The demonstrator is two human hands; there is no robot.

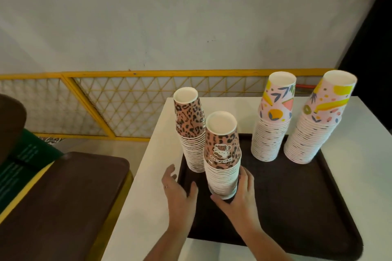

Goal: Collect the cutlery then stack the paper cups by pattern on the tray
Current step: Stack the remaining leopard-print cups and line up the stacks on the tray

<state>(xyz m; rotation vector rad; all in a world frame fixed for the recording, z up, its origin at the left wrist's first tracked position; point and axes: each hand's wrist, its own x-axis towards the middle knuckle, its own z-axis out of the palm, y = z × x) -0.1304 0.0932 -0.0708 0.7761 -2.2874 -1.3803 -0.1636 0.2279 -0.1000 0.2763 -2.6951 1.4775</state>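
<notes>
four tapered paper cup stacks (222,154) on dark tray (297,207); right hand (237,195) grips one.

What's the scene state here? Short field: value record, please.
surface: white table
tray: dark brown tray on the table
leopard stacks: far leopard stack and near leopard stack, upside down, on the tray's left
fruit stacks: two fruit-pattern stacks, upside down, at the tray's back
right hand: grip round the near leopard stack's base
left hand: open, holds nothing
cutlery: none visible
</notes>
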